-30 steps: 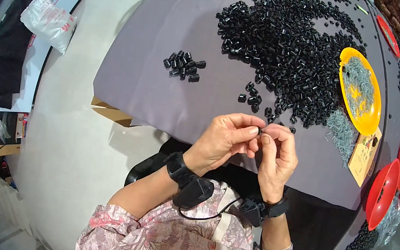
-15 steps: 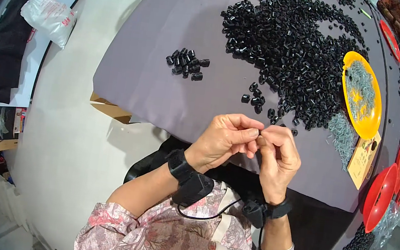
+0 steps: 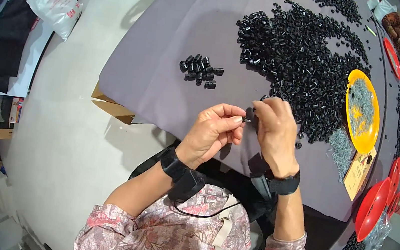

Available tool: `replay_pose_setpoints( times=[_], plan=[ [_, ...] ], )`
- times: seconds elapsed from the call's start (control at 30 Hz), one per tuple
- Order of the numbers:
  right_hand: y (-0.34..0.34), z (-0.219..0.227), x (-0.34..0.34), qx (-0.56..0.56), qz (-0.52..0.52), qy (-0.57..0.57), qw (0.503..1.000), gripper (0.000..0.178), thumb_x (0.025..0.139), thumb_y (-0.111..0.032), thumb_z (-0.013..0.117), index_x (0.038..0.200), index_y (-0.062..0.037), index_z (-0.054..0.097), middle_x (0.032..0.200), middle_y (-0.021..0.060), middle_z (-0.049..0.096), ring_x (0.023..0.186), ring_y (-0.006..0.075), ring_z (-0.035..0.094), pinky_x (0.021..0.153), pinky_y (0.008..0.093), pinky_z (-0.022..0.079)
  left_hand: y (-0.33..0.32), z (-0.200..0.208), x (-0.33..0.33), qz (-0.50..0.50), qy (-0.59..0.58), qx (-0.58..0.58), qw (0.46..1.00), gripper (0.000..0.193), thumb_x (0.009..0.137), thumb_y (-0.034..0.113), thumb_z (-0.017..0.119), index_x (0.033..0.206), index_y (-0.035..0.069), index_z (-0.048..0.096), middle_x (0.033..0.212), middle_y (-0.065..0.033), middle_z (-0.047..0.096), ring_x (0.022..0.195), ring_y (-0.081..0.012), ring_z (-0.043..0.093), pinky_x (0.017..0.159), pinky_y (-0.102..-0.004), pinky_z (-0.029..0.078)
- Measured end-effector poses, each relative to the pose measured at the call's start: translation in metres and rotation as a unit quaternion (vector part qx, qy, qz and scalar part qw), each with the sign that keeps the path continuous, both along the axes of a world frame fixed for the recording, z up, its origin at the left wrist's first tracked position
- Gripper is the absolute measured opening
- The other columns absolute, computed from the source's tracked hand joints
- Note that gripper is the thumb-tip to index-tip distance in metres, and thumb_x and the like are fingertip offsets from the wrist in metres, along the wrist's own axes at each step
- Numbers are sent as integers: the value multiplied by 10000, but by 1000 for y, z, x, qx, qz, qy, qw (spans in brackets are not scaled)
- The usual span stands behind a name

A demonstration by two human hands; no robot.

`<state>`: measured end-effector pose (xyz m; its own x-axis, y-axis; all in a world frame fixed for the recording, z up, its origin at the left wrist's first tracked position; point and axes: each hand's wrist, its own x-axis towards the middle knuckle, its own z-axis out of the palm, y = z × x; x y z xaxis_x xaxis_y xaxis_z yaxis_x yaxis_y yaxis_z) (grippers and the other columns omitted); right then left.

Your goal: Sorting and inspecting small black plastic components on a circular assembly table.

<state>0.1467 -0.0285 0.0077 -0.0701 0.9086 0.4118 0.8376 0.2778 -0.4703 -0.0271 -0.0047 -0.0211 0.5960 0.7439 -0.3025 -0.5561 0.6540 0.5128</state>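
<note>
Fingertips (image 3: 237, 120) of the left hand (image 3: 209, 132) pinch a small dark part (image 3: 246, 120), and we see it jut out past them on their right, its long axis running roughly sideways, the pale free end turned toward the right hand (image 3: 279, 135). The left hand is the nearer one, being in contact; the right stands just beside that end, apart from it, its fingers bent and blurred, so we cannot tell how tightly they close or whether they hold anything. Beyond the right hand lies the large heap of black pieces (image 3: 293, 66); beyond the left, a small black cluster (image 3: 199, 69) sits on the grey cloth (image 3: 152, 68). Half a second earlier, we had both hands meeting at the tips; now a gap parts them, the right reaches farther toward the heap, and the part's end is exposed.
</note>
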Motion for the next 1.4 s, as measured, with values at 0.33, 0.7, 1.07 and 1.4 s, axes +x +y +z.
replay_pose_setpoints(
  times=[0.33,0.7,1.07,1.4],
  plan=[
    [3,-3,1,-65,-8,-96,993,103,787,-40,594,888,-26,608,873,122,533,817,312,559,700,399,471,0,1,0,-14,0,-5,1000,139,920,8,593,1058,-2,593,929,-127,670,760,-200,671,669,-316,569],
    [-37,11,-3,-153,-90,537,825,161,946,-90,624,1073,9,630,813,19,651,686,62,595,615,187,467,-6,9,23,-12,54,54,997,146,908,19,634,1035,-42,595,859,-120,674,719,-170,692,645,-273,602],
    [-47,6,-3,-120,-101,519,840,139,931,-30,620,1051,28,658,867,43,685,717,76,624,636,222,512,-8,16,30,-29,119,108,987,152,920,18,619,1054,-53,605,861,-103,669,690,-140,670,629,-248,584],
    [-53,1,4,-101,-91,389,911,121,911,27,621,1028,34,651,888,33,657,722,71,602,651,220,510,-9,15,35,-48,201,194,959,145,923,1,607,1055,-50,632,900,-92,688,726,-119,671,634,-239,577]
  ],
)
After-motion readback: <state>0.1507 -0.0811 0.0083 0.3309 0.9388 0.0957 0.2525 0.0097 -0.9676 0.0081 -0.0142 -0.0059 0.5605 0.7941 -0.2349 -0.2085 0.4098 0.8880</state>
